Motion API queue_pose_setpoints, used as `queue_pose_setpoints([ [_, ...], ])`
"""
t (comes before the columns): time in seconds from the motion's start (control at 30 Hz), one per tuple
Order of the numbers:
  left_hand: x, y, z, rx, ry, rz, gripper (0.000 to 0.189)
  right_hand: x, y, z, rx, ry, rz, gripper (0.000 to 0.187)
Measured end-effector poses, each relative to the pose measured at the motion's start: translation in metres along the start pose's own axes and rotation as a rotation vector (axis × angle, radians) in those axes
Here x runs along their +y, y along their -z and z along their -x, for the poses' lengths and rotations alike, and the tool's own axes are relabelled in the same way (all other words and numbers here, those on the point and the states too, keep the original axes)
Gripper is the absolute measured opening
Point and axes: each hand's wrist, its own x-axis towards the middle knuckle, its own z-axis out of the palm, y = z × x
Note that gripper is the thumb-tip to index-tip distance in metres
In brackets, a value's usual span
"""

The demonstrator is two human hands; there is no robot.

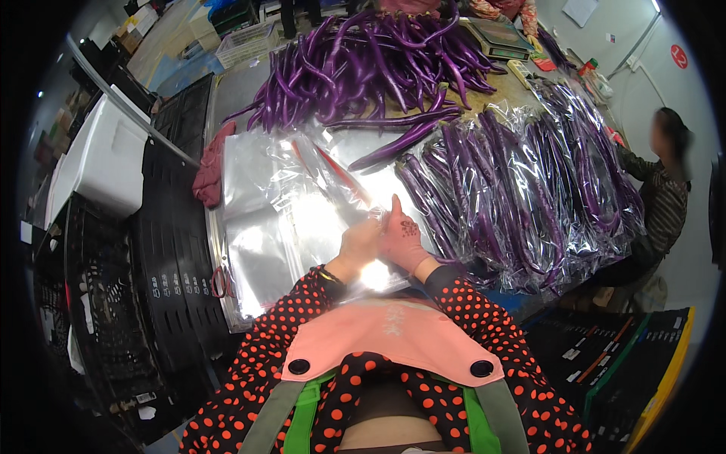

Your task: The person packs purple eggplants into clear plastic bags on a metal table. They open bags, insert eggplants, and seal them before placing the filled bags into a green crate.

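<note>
My left hand (360, 244), bare, and my right hand (401, 234), in a pink glove with dark print, meet over the metal tabletop. Between them they grip the near end of a clear plastic bag (332, 170) with a red strip; it stretches away towards the back left. My right thumb points up, and the fingers partly hide one another. To the left lies a stack of flat clear bags (255, 238), shiny with glare. Two or three loose long purple eggplants (391, 144) rest beyond the hands. Bagged eggplants (493, 193) lie in a row to the right.
A big heap of long eggplants (363, 68) covers the far side, near a weighing scale (499, 38). Red-handled scissors (221, 282) and a maroon cloth (212, 167) lie at the left edge. Black crates (176, 238) stand left. One person (652, 187) is at right; others are opposite.
</note>
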Motion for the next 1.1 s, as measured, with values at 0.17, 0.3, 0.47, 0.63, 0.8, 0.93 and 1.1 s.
queue_pose_setpoints([
  [0.17, -0.022, -0.011, 0.031, -0.019, 0.186, 0.010, 0.007, 0.035, -0.012, 0.037, -0.123, -0.001, 0.064, 0.090],
  [0.3, -0.015, -0.024, 0.032, -0.050, 0.166, 0.175, 0.011, 0.051, -0.030, 0.036, -0.188, -0.071, -0.406, 0.090],
  [0.47, 0.002, -0.010, 0.003, -0.154, -0.088, 0.184, 0.009, 0.042, -0.014, 0.007, -0.107, 0.003, -0.538, 0.052],
  [0.63, 0.001, 0.014, -0.004, -0.226, 0.187, 0.224, 0.010, 0.041, 0.028, 0.006, -0.554, -0.007, -0.645, 0.031],
  [0.8, 0.012, 0.009, 0.020, -0.180, 0.166, 0.226, 0.014, 0.049, 0.016, 0.018, -0.191, 0.287, -0.046, 0.028],
  [0.93, 0.007, 0.006, 0.029, -0.136, 0.102, 0.150, 0.016, 0.068, -0.017, 0.023, 0.067, 0.427, 0.137, 0.029],
  [1.1, -0.003, -0.005, 0.025, -0.190, -0.023, 0.014, 0.014, 0.087, -0.058, 0.015, -0.027, 0.428, -0.120, 0.023],
])
